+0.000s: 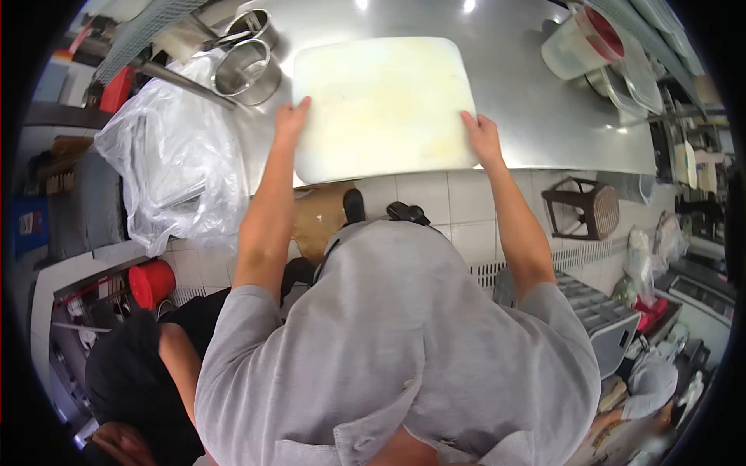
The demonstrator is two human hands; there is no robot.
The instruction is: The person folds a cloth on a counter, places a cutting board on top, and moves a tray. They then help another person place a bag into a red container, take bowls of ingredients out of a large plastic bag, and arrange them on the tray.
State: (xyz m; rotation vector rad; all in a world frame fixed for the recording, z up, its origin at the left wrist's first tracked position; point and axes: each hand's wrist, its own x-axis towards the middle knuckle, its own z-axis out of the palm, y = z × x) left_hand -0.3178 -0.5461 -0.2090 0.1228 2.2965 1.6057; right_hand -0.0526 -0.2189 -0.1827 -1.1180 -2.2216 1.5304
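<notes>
A large white cutting board (381, 109) with faint yellowish stains lies on the steel table (517, 93), its near edge at the table's front edge. My left hand (291, 123) grips the board's left side, thumb on top. On the opposite side, my right hand (483, 138) holds the right edge in the same way. The fingers under the board are partly hidden. Just beyond my left hand stands a steel pot (247, 74), with a second steel container (256, 29) behind it.
Clear plastic sheeting (183, 155) drapes over the left side. At the back right stand a plastic measuring jug (571, 50) and clear containers (633, 81). A brown stool (587, 208) is on the floor at right. Another person in black (148, 365) is behind me at left.
</notes>
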